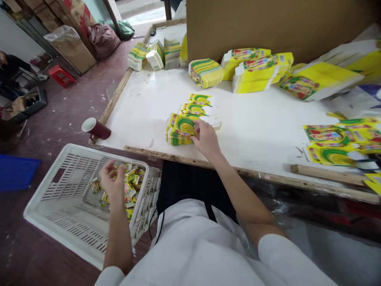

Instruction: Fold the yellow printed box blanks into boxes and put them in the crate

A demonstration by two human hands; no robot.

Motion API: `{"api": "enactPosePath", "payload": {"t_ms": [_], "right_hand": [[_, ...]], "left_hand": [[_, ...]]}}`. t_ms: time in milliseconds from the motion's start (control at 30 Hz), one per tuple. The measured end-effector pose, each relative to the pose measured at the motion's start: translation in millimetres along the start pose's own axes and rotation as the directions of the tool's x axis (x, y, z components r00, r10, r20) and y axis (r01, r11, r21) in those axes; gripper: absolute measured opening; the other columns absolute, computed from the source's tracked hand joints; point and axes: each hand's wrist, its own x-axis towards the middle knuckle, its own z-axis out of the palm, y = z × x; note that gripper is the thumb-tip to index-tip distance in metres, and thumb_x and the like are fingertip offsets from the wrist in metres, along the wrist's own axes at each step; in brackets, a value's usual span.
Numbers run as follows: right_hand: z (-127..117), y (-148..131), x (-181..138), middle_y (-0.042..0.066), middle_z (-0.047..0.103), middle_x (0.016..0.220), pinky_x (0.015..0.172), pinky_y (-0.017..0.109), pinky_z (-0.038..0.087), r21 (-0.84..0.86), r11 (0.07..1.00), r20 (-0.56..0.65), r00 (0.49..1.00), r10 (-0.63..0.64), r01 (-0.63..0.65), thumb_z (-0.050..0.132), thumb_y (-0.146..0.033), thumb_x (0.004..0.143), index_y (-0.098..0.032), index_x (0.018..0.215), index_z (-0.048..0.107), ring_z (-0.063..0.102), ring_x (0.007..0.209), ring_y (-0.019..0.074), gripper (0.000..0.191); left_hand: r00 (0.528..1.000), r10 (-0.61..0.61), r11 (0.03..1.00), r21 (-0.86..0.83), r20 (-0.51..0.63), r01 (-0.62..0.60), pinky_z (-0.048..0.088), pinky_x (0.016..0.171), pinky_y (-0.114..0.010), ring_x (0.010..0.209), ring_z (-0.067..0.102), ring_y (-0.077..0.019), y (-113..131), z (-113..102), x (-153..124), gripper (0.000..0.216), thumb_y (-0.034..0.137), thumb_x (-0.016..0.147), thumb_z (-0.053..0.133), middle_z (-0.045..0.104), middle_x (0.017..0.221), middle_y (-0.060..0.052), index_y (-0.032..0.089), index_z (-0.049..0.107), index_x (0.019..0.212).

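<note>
Over the white plastic basket, my left hand is open, fingers apart and nothing seen in it. Small yellow and green cartons lie loosely piled on the basket's bottom below it. At the table's front edge, my right hand pinches the right edge of a flat printed carton on top of a small stack. How many cartons the fingers grip is hidden. More flat cartons lie overlapped in a row just behind that stack.
Bundles of yellow cartons stand along the back of the white table, before a cardboard sheet. A dark red mug lies tipped at the left corner. More cartons and a wooden strip are at the right.
</note>
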Motion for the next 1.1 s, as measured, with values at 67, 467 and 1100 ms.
{"api": "enactPosePath", "payload": {"t_ms": [67, 467, 1100], "right_hand": [[-3, -16, -13, 0.007, 0.061, 0.095, 0.086, 0.046, 0.051, 0.159, 0.987, 0.007, 1.000, 0.014, -0.015, 0.065, -0.018, 0.078, -0.022, 0.122, 0.051, 0.060, 0.091, 0.0268, 0.046], [-2, -96, -97, 0.005, 0.059, 0.112, 0.083, 0.033, 0.053, 0.735, 0.621, 0.470, 0.864, -0.179, -0.272, 0.078, -0.034, 0.077, -0.026, 0.123, 0.054, 0.058, 0.095, 0.0202, 0.053], [-34, -41, -62, 0.004, 0.075, 0.091, 0.083, 0.036, 0.049, 0.104, 0.823, 0.092, 0.819, -0.567, 0.558, 0.056, -0.017, 0.096, -0.027, 0.101, 0.076, 0.063, 0.089, 0.0189, 0.023]], "left_hand": [[0.981, 0.020, 0.959, -0.282, 0.195, 0.037, 0.052, 0.088, -0.033, 0.104, 0.060, -0.0205, 20, 31, -19, 0.054, 0.050, 0.076, 0.074, 0.060, 0.118, -0.011, 0.021, 0.058, 0.118], [0.941, 0.008, 0.448, -0.843, 0.338, 0.299, 0.052, 0.071, -0.028, 0.063, 0.051, -0.0124, 123, 95, -63, 0.059, 0.079, 0.086, 0.034, 0.047, 0.071, 0.001, 0.025, 0.057, 0.086], [0.603, 0.391, 0.891, -0.449, 0.695, -0.060, 0.032, 0.118, -0.047, 0.141, 0.043, -0.0352, 94, 59, -32, 0.113, 0.072, 0.057, 0.079, 0.048, 0.150, -0.017, 0.023, 0.038, 0.150]]}}
